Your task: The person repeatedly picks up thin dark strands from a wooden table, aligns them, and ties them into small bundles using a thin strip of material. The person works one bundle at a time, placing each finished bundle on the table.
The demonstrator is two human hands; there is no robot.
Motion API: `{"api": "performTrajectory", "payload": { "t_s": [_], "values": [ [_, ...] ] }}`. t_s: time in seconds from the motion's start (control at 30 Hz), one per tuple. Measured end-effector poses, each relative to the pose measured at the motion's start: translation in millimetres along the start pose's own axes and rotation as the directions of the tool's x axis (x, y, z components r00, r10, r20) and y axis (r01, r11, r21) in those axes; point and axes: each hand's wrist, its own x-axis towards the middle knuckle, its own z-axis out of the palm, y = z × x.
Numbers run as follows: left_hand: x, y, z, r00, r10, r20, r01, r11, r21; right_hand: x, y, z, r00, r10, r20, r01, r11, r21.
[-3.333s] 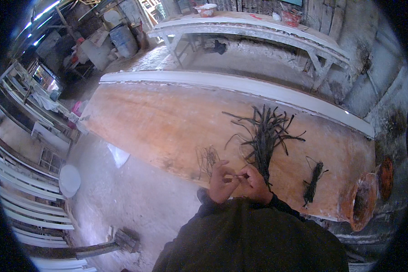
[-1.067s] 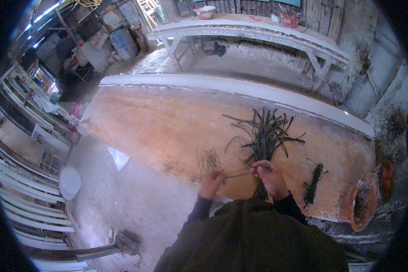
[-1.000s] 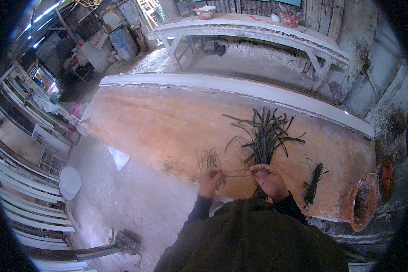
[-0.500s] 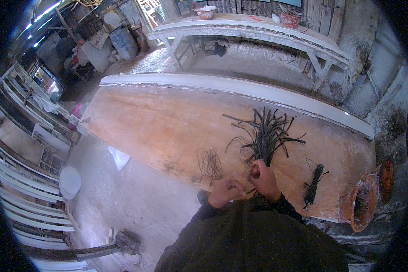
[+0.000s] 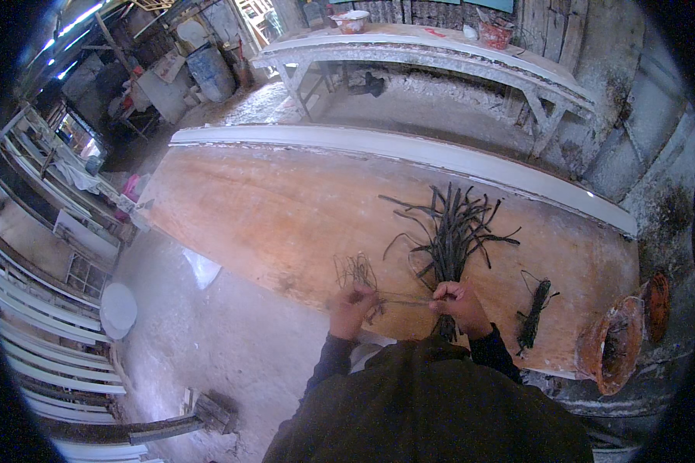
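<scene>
Strands [image 5: 404,299] at lower centre of frame, pinched in left hand [image 5: 350,311] and right hand [image 5: 462,305], fingertips closed; hands near each other half a second ago, now drawn apart, so strands span gap, length exposed; tangle [image 5: 355,268] just above left hand; dark strips [image 5: 453,231] beyond right; small bundle [image 5: 534,315] lower right; all on table [image 5: 247,208].

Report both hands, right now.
Left hand: closed, pinching thin cord.
Right hand: closed, pinching the cord stretched between the hands.
</scene>
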Motion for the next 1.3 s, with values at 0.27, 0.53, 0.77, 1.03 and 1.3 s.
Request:
{"api": "performTrajectory", "payload": {
  "t_s": [0.27, 0.53, 0.77, 1.03, 1.3],
  "values": [
    [2, 8, 5, 0.973, 0.047, -0.228, -0.011, 0.988, 0.156, -4, -6, 13, 0.959, -0.108, 0.263, 0.009, 0.936, 0.352],
    [1, -8, 16, 0.992, 0.02, 0.126, -0.017, 1.0, -0.026, -2, 7, 12, 0.996, 0.01, 0.086, -0.038, 0.944, 0.326],
    [-25, 26, 42, 0.828, -0.057, 0.558, 0.218, 0.949, -0.226, 6, -11, 17, 0.939, -0.189, -0.288, 0.088, 0.939, -0.332],
    [-8, -26, 9, 0.893, 0.044, 0.448, 0.103, 0.949, -0.298, 15, -1, 4, 0.898, -0.331, -0.29, 0.193, 0.889, -0.415],
    [4, -12, -7, 0.989, -0.026, -0.149, 0.037, 0.997, 0.074, 6, -1, 0, 0.995, -0.09, -0.049, 0.087, 0.994, -0.07]
  ]
}}
